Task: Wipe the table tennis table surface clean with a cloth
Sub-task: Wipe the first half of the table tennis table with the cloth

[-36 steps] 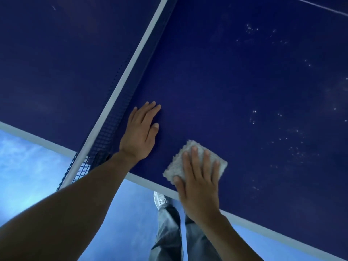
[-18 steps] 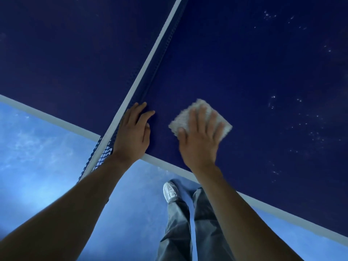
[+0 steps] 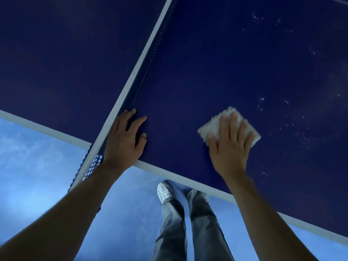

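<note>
The dark blue table tennis table [image 3: 197, 72] fills the upper part of the head view, with a white line along its near edge. A folded white cloth [image 3: 214, 127] lies flat on the surface near that edge. My right hand [image 3: 230, 146] presses on the cloth with straight, spread fingers. My left hand [image 3: 125, 140] rests flat on the table right beside the net [image 3: 143, 72], its fingers straight. White specks [image 3: 301, 132] dot the surface to the right of the cloth.
The net with its white top band runs diagonally from the near edge up to the top of the view, and its mesh [image 3: 92, 166] overhangs the table's side. Below lie a blue floor [image 3: 37, 176], my grey trousers and a white shoe [image 3: 164, 192].
My right hand slid the cloth away from the edge toward the net, then to the right across the surface. My left hand stayed flat by the net.
</note>
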